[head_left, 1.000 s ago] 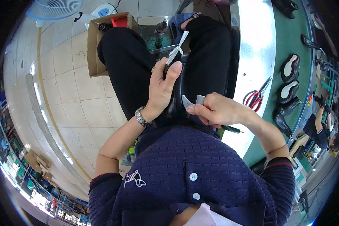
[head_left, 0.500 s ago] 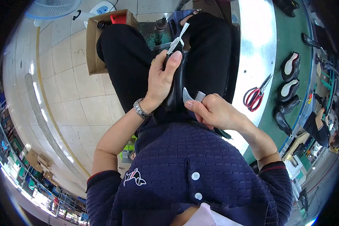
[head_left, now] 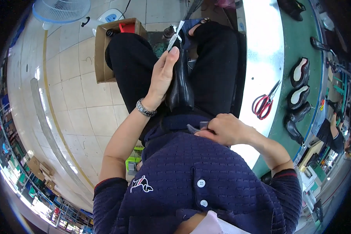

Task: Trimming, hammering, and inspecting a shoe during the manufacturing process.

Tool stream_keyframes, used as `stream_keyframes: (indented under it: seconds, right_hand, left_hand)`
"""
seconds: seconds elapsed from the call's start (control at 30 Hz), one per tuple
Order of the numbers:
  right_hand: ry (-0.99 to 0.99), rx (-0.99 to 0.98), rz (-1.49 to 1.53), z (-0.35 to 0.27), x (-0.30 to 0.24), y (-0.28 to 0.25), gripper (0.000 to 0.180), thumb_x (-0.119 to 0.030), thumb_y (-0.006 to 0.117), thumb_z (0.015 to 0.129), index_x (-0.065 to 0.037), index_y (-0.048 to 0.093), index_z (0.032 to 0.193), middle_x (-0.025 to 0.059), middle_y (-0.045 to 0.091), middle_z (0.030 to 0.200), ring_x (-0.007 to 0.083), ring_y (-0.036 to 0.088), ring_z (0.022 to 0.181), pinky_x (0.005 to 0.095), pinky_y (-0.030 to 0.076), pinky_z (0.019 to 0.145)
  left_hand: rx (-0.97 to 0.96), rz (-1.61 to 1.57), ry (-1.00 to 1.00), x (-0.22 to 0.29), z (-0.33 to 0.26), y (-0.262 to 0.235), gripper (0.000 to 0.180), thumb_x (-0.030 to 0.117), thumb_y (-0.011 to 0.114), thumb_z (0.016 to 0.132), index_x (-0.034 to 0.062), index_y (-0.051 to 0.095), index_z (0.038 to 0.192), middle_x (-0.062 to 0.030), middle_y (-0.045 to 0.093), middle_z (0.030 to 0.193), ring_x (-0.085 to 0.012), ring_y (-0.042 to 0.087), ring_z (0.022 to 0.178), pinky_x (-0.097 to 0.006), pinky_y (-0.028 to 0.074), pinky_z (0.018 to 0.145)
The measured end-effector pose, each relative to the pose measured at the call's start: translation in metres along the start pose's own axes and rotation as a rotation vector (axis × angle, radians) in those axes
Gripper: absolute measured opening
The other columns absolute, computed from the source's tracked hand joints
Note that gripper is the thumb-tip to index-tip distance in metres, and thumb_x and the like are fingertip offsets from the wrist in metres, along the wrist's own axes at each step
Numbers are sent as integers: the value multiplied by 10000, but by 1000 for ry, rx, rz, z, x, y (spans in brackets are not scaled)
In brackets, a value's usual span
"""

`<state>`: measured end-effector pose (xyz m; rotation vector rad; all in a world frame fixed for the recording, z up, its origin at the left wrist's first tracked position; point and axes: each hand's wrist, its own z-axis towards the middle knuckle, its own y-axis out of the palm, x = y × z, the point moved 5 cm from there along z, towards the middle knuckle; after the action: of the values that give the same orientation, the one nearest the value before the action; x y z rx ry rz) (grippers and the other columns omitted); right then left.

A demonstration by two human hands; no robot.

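1. Left hand (head_left: 162, 80): fingers wrapped narrow around a black shoe (head_left: 180, 87), pressed upright between the knees, seemingly to steady it.
2. White strip (head_left: 175, 36): juts just beyond the left fingertips at the shoe's far end, pinned there by the grip.
3. Right hand (head_left: 224, 128): curled tight at the shoe's near end, pinching a small grey piece (head_left: 195, 128); its exact kind cannot be told.
4. Red-handled scissors (head_left: 264, 102): on the bench (head_left: 261, 46), well apart from the right fingers.
5. Spare black shoes (head_left: 300, 93): farther beyond the scissors.
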<state>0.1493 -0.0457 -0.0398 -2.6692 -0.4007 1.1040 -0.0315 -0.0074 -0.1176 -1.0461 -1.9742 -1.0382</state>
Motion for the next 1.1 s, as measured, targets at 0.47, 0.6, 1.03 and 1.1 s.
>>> stream_keyframes:
  seconds: [0.47, 0.6, 1.03, 1.1]
  right_hand:
    - [92, -98, 782, 20, 7, -40, 684, -537, 443, 977, -40, 535, 516, 8, 483, 440, 101, 514, 407, 228, 381, 406]
    - [178, 73, 166, 18, -5, -60, 697, -557, 435, 968, -2, 602, 580, 61, 550, 474, 156, 586, 442, 277, 464, 470]
    - [300, 630, 513, -10, 94, -55, 358, -329, 694, 872, 4, 687, 741, 25, 564, 470, 110, 565, 424, 235, 415, 438]
    - [445, 842, 396, -22, 115, -66, 430, -345, 686, 880, 33, 673, 675, 84, 591, 488, 151, 606, 449, 289, 462, 496]
  left_hand:
    - [5, 138, 148, -9, -18, 9, 445, 495, 495, 978, 69, 508, 850, 82, 361, 772, -37, 315, 716, -208, 281, 624]
    - [-25, 93, 68, -5, -18, 13, 459, 512, 475, 981, 76, 475, 841, 73, 328, 777, -39, 276, 718, -213, 270, 629]
    - [-527, 331, 184, -36, -12, 6, 1327, 176, 918, 575, 124, 11, 1542, -148, 75, 1592, -215, 101, 1465, -347, 128, 1171]
    - [-554, 418, 211, -19, -9, 17, 1272, 173, 916, 581, 117, 86, 1543, -125, 176, 1574, -207, 203, 1435, -337, 177, 1156]
